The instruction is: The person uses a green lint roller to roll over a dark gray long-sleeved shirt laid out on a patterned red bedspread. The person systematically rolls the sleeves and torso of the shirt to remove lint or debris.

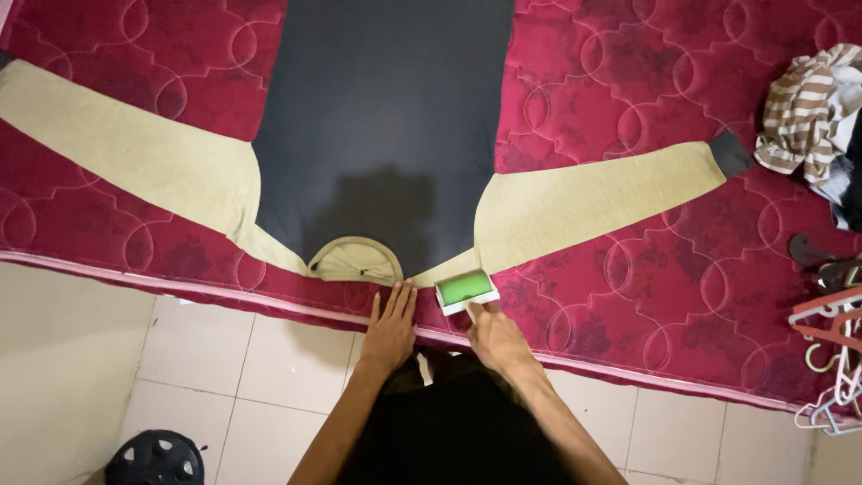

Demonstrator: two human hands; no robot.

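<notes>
Shirt [382, 135] lies flat on the red quilted mattress [628, 296], dark body, tan sleeves spread left and right, collar toward you at the near edge. Your left hand [391, 328] is flat, fingers together, pressing just beside the collar. Your right hand [496, 339] grips a green lint roller [466, 289] on the tan shoulder. Striped clothes [808, 112] far right.
</notes>
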